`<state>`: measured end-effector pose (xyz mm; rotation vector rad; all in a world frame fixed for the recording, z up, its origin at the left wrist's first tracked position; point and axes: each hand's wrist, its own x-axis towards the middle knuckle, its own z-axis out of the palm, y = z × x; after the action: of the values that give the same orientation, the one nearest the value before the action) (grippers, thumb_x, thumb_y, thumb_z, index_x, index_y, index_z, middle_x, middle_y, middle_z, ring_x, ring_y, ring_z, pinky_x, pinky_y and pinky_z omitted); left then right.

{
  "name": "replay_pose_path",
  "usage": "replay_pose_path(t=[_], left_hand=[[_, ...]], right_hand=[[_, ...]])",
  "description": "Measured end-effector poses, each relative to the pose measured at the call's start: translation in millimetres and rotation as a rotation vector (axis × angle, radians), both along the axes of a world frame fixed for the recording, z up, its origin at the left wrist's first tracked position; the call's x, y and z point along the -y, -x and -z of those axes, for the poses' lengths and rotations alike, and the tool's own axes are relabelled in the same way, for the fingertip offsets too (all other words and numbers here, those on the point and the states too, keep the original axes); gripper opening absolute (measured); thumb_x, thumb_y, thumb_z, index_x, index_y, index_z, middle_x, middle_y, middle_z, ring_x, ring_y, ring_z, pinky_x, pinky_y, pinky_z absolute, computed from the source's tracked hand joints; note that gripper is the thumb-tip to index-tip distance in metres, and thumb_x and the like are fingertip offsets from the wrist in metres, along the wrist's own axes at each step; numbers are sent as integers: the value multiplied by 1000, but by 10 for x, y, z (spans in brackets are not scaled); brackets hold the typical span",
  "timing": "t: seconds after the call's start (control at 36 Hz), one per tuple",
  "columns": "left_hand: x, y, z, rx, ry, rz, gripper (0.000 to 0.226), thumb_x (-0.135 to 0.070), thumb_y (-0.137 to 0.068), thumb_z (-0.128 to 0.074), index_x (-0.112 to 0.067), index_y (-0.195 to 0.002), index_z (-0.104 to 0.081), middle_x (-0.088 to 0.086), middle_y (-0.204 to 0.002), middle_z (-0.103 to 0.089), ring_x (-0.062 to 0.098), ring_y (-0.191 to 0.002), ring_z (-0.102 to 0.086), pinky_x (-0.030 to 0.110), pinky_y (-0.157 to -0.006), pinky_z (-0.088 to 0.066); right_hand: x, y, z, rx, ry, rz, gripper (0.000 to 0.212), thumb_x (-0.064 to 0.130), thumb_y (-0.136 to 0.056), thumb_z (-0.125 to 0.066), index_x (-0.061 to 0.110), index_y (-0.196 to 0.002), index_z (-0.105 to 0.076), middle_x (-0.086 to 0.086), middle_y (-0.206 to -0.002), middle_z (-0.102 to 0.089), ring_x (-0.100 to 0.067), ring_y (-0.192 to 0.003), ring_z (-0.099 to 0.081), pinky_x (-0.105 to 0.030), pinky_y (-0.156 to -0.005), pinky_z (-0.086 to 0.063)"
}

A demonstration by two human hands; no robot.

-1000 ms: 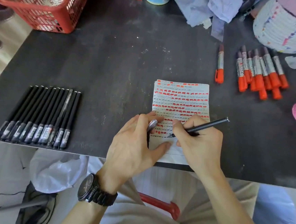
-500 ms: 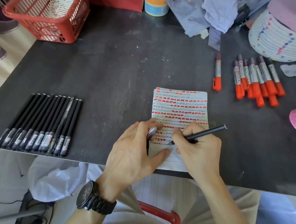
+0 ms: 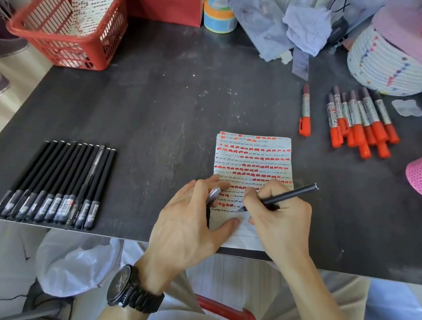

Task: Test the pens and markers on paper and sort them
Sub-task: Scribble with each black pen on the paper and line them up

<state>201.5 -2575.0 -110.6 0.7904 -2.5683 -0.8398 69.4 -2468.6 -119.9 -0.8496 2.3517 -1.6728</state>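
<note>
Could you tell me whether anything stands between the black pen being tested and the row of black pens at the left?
Only the left hand, pinching the cap and pressing the paper, lies between the pen and the row of black pens; the table beyond it shows nothing in the way.

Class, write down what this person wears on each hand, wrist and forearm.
The left hand has at its wrist a black wristwatch: round dark dial, chunky link band. The right hand and its wrist wear nothing. No sleeves, rings or gloves show on either arm.
</note>
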Motion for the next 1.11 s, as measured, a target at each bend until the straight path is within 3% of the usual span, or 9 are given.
replay_pose_path(t=[0.11,0.25,0.44,0.5,0.61,0.72,0.83,1.0,1.11], left_hand=[[-2,6,-5,-5,1,6,56,-51,-77,-76,-30,-122,-50,-19,-137,-57,-1,-118,-53,9,-90,-40],[-1,6,6,-7,7,5,56,-52,-77,-77,-35,-120,-45,-22,-137,-56,-1,-120,-54,11,-89,-43],[8,-4,40,-1,-12,7,56,-49,-79,-77,-30,-125,-52,-22,-138,-55,0,-122,-51,8,-93,-36],[-4,-3,19,-12,-14,5,50,-52,-84,-69,-29,-126,-53,-21,-139,-55,-1,-125,-50,11,-98,-37],[-2,-30,-25,-64,-90,37,39,-51,-100,-35,-31,-128,-53,-22,-140,-54,-9,-130,-42,25,-109,-38],[22,-68,-13,-88,-119,39,44,-49,-105,-20,-37,-130,-55,-22,-138,-54,-7,-130,-43,14,-106,-33],[44,-53,35,-87,-126,-12,39,-58,-105,-23,-43,-121,-55,-31,-126,-56,-5,-122,-50,10,-97,-38],[93,-30,-23,-202,-234,-61,25,-54,-102,-42,-45,-114,-62,-24,-109,-64,4,-108,-61,10,-85,-42],[107,-19,-117,-298,-394,-29,32,-53,-99,-45,-40,-118,-68,-25,-98,-68,-4,-93,-64,7,-79,-44]], right_hand=[[-9,4,4,-34,-3,-15,31,18,-83,-71,15,-60,-51,3,-56,-59,-15,-55,-65,-12,-55,-45],[4,3,5,-22,-24,13,30,24,-81,-69,15,-59,-50,0,-54,-57,-19,-53,-61,-23,-53,-47],[5,3,-33,48,6,70,36,28,-87,-76,17,-61,-53,3,-52,-61,-13,-51,-62,-18,-54,-46],[7,3,-78,125,61,95,40,33,-88,-76,18,-60,-52,1,-49,-59,-10,-46,-59,-17,-51,-44],[-1,-5,-199,299,168,70,36,45,-92,-63,24,-64,-57,0,-51,-59,-6,-43,-52,-16,-45,-42],[-28,30,-279,536,303,-24,29,44,-84,-57,17,-81,-68,-11,-64,-68,-14,-45,-53,-19,-42,-38],[-48,59,-346,547,316,-33,15,32,-89,-55,22,-83,-65,-18,-72,-71,-18,-43,-50,-23,-42,-39],[-142,53,-460,604,366,-7,18,36,-87,-60,22,-79,-69,-20,-77,-73,-17,-40,-46,-20,-41,-39],[-233,63,-523,570,343,-10,23,44,-88,-69,21,-83,-74,-14,-77,-74,-14,-41,-47,-18,-43,-41]])
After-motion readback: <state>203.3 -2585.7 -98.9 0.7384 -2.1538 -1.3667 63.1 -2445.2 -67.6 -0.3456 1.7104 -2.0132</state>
